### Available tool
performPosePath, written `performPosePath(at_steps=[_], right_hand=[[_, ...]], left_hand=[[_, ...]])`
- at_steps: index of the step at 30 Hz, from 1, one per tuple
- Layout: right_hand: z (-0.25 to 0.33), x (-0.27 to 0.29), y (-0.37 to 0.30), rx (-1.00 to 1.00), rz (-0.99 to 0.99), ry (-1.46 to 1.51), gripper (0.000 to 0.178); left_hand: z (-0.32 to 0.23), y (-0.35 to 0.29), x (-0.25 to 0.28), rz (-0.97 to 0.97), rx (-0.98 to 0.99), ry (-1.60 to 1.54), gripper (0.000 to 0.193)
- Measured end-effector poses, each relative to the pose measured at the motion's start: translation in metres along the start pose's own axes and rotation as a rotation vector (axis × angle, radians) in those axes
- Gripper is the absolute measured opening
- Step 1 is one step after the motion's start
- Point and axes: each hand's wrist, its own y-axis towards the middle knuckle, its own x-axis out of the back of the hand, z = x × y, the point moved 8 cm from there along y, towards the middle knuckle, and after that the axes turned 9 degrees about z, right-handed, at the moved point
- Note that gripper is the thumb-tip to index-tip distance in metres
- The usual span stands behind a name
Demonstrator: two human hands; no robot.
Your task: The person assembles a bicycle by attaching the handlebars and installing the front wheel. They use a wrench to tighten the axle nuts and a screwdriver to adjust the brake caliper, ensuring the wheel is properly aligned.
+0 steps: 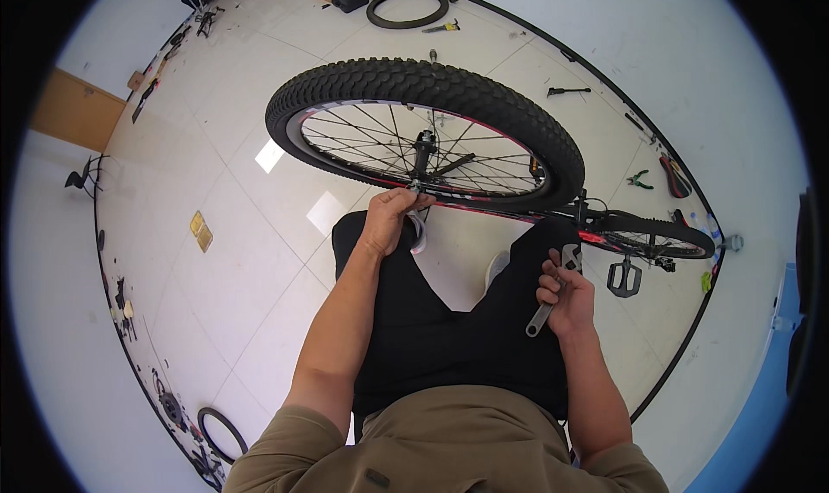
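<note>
A bicycle wheel (553, 135) with a knobby black tyre stands tilted before my knees, fixed to a black and red bicycle (591, 236). Its spokes run to a black hub (423, 152). At the near end of that hub, my left hand (393, 219) pinches a small silver metal part (416, 186); the fingertips partly cover it, so its exact kind is unclear. Over my right thigh, my right hand (570, 301) is closed around a grey adjustable wrench (542, 319), its jaw end pointing up and away from me. The wrench is apart from the wheel.
A pedal (623, 277) and the other wheel (661, 227) are to the right. Green-handled pliers (640, 180) and a saddle (675, 177) lie beyond. A loose tyre (408, 8) rests at the far side, another tyre (221, 434) at lower left. A yellow item (201, 231) lies left.
</note>
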Motion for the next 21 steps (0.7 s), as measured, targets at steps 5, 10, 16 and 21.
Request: performPosePath(at_steps=[5,10,16,21], right_hand=[[-0.0002,-0.003,-0.0023,0.0,-0.005,0.011,0.037],[0.0011,-0.0033,-0.0015,-0.001,-0.005,0.011,0.037],[-0.0002,-0.0008,0.0003,-0.007,0.017,0.022,0.037],[-0.0002,-0.0004,-0.0002,-0.006,0.018,0.028,0.037]], left_hand=[[0.0017,0.0008,0.0047,-0.046,-0.019,0.068,0.012],[0.0001,0.0014,0.0038,-0.062,-0.034,0.096,0.012],[0.0001,0.0027,0.0044,-0.04,-0.03,-0.011,0.021],[-0.0037,0.0005,0.0045,-0.061,-0.021,0.054,0.018]])
